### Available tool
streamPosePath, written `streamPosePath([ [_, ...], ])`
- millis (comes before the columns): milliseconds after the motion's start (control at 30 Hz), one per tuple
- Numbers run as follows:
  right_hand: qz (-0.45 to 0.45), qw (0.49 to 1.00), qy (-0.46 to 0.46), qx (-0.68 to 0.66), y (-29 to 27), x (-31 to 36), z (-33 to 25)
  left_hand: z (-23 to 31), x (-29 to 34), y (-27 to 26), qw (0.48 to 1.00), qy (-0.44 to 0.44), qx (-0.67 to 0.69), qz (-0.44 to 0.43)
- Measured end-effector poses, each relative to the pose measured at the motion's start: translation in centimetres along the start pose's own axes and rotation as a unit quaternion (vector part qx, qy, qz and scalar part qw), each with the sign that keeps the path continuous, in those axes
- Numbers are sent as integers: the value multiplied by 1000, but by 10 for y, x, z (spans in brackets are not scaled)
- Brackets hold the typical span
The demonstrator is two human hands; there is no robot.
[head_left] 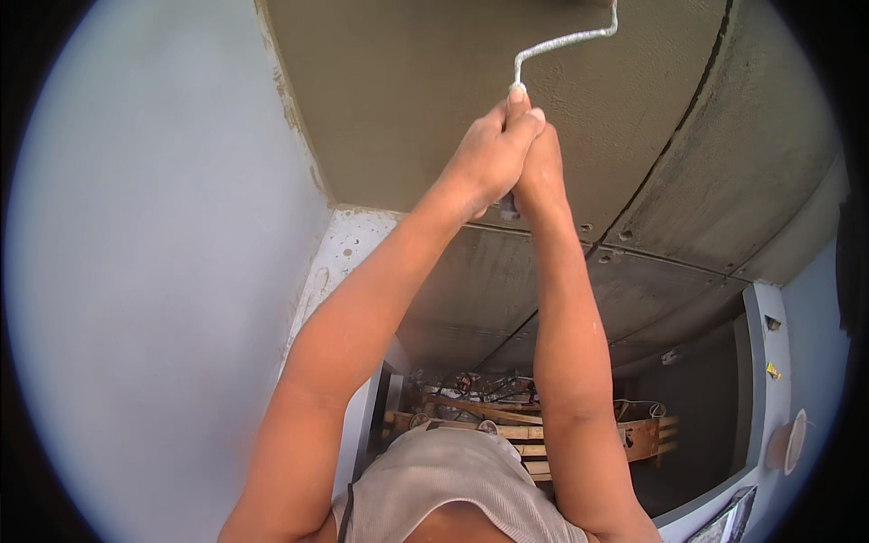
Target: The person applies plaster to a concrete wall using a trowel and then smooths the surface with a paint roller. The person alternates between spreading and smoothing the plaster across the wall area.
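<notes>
Beyond the fingers [519, 101], the bent roller frame [566, 41] looks white, perhaps paint-crusted.

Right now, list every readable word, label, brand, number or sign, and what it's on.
None legible.
Small bright yellow patch on the pale blue-grey pillar: too small to read.
Pale round tub: no lettering visible.
Roller tool with bent white metal frame, held in the fingers: no lettering visible.
</notes>
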State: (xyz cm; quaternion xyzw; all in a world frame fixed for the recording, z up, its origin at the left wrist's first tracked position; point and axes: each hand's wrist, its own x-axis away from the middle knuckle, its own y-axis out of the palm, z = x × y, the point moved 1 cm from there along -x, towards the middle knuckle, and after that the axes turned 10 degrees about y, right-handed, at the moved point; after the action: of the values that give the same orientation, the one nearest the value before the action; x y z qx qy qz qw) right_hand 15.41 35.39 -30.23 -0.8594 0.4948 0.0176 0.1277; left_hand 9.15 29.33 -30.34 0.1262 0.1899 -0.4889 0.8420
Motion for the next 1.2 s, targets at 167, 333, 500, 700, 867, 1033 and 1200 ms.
streamPosePath([
  [167, -17, 998, 57, 31, 21, 39, 120, -84, 79, 5, 997, -78, -1, 23],
  [333, -22, 992, 109, 58, 34, 75, 205, -152, 134, 7, 989, -147, -1, 26],
  [500, -37, 980, 170, 98, 40, 97, 276, -196, 173, 10, 976, -213, -5, 35],
  [700, -53, 966, 232, 100, 39, 137, 305, -244, 219, 18, 949, -306, 61, 43],
  [867, -69, 942, 324, 60, 32, 168, 317, -254, 251, 25, 921, -381, 68, 37],
  [1033, -84, 954, 284, 55, 39, 177, 318, -243, 262, 21, 933, -355, 57, 35],
  [1200, -35, 918, 326, -225, 70, 157, 330, -208, 231, 3, 951, -309, -1, 31],
])
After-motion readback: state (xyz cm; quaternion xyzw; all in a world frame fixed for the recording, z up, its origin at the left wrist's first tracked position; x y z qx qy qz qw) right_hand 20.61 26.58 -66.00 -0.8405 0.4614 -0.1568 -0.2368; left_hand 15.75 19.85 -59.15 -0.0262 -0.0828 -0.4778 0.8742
